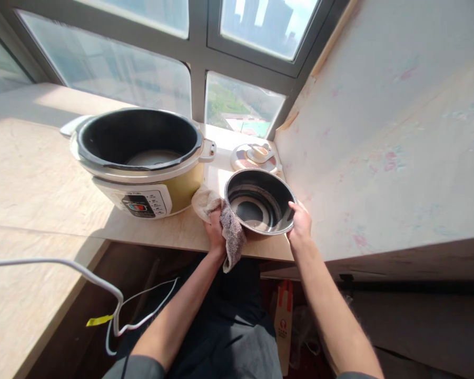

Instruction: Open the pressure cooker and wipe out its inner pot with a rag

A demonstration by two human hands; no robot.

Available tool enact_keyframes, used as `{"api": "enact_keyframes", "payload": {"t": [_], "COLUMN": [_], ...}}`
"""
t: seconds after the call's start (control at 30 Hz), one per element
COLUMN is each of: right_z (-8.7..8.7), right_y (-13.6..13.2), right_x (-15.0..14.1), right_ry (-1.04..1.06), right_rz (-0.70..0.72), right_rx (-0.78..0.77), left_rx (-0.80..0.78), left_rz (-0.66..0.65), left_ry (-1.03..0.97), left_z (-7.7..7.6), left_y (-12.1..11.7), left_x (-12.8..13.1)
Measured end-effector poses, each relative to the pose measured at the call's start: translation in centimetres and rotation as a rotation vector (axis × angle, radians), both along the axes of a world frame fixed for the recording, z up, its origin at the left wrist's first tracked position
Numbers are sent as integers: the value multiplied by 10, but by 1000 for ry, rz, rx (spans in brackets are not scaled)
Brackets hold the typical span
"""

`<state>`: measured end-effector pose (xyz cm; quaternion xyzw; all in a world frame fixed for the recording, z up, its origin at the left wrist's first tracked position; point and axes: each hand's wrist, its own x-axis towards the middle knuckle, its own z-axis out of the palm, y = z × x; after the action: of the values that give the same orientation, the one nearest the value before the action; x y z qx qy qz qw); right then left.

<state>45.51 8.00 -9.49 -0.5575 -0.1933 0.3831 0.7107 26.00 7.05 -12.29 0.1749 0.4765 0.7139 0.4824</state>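
A dark inner pot (274, 197) tilts toward me near the front edge of the sill, with pale rings across its bottom. My right hand (301, 225) grips its right rim, thumb over the edge. At the pot's left side, my left hand (216, 231) is closed on a grey and white cloth (233, 231), part of which hangs below the sill edge. To the left stands a white and gold electric cooker (181, 192), its lid off and its black inside showing. Behind the pot lies a round lid (256, 157) with a handle.
A window (197, 58) rises behind the wooden sill (35, 173). Flowered wallpaper (398, 131) covers the wall close on the right. At lower left a white cord (82, 271) with a yellow tag loops over the sill edge. A paper bag (283, 326) stands below.
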Motion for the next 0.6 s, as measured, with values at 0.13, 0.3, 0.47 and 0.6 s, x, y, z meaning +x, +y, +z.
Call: {"api": "enact_keyframes", "payload": {"t": [0.13,0.3,0.47,0.6], "right_z": [-1,-2,4,1], "right_y": [-16,-40,-76,-107], "right_x": [-25,-60,-98,-114], "right_ry": [17,-27,-56,-125], "right_rz": [-191,-243,-89,-15], "right_rx": [-1,-11,33,27], "left_rx": [39,2,-45,-19], "left_rz": [-3,40,55,62], "left_ry": [-28,-16,28,21], "left_z": [-6,-14,-25,-27], "left_y": [-18,-43,-58,-55], "left_x": [13,23,21,6]}}
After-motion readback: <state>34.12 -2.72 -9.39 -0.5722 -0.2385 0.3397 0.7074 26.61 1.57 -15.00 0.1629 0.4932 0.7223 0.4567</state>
